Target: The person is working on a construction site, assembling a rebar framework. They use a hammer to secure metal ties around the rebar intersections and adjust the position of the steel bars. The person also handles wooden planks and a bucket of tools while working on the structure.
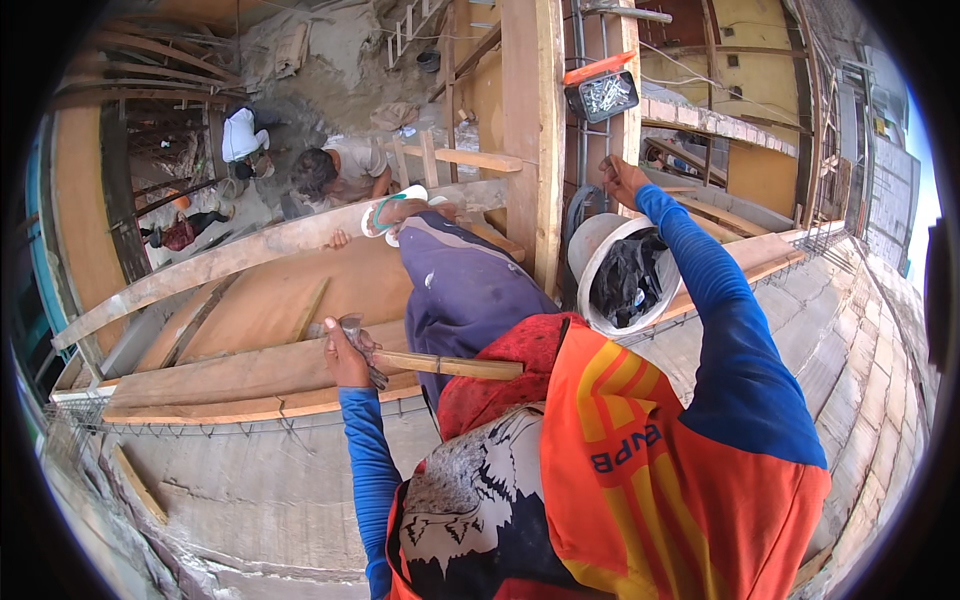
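Observation:
My left hand (347, 357) is closed around the metal head end of a hammer (450, 365), whose wooden handle points right across my lap. Beneath that hand lie the long formwork boards (250, 385). My right hand (623, 182) is raised beside the upright timber and thin steel bars, its fingers pinched together. Whatever they hold, if anything, is too small to make out. Just above it, a black tray of nails (607, 97) sits against the bars, with an orange strip (598, 68) along its top. Below my right forearm stands a white bucket (600, 250) with black plastic inside.
A thick wooden post (533, 130) rises ahead. A curved-looking plank (230, 255) crosses at left, with another person's hand (338, 240) on its edge. Lower down are a person in grey (355, 165) and one in white (242, 138). Block wall (850, 370) lies right.

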A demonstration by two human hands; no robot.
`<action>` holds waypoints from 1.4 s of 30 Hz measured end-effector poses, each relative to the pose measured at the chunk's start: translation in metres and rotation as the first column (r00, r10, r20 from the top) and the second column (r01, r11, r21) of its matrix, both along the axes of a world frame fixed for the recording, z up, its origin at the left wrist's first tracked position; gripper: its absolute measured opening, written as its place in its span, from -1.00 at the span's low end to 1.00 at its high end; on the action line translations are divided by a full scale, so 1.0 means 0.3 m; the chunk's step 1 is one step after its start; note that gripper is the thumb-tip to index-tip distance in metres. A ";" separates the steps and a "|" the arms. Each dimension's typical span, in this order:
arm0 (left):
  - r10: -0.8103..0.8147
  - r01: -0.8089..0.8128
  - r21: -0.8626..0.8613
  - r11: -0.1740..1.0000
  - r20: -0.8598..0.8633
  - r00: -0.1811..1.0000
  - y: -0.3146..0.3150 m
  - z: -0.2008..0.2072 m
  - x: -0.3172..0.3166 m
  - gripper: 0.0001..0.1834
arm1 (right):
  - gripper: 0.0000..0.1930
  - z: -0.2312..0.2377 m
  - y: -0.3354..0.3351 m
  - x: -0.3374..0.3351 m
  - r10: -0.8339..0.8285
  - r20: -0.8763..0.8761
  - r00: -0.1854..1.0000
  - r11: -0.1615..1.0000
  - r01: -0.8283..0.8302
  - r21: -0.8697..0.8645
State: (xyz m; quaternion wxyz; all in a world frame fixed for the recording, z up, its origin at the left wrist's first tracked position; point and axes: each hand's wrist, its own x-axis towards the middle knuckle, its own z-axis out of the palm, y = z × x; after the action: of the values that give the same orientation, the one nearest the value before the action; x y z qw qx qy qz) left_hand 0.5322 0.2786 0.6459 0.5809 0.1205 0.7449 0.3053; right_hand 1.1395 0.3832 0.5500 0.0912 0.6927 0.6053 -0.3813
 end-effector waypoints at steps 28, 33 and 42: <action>-0.455 0.359 0.310 0.880 0.333 0.826 0.491 0.068 0.312 -0.56 | -0.76 0.160 0.137 -0.149 -0.297 -0.122 0.947 0.768 0.313 0.559; -0.645 0.508 0.412 0.757 0.340 0.685 0.597 0.022 0.496 -0.62 | -0.75 0.222 0.174 -0.263 -0.175 -0.121 0.977 0.836 0.213 0.506; -0.936 0.796 0.537 0.279 -0.034 0.350 0.592 -0.243 1.111 -0.31 | -0.74 0.345 0.148 -0.370 -0.063 -0.085 0.994 0.924 0.090 0.372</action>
State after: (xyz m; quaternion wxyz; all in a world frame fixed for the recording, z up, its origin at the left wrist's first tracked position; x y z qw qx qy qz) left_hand 0.8655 0.4561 0.5729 0.7047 0.5995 0.3614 0.1158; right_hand 1.0286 0.4276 0.6535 -0.0795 0.7066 0.6422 -0.2863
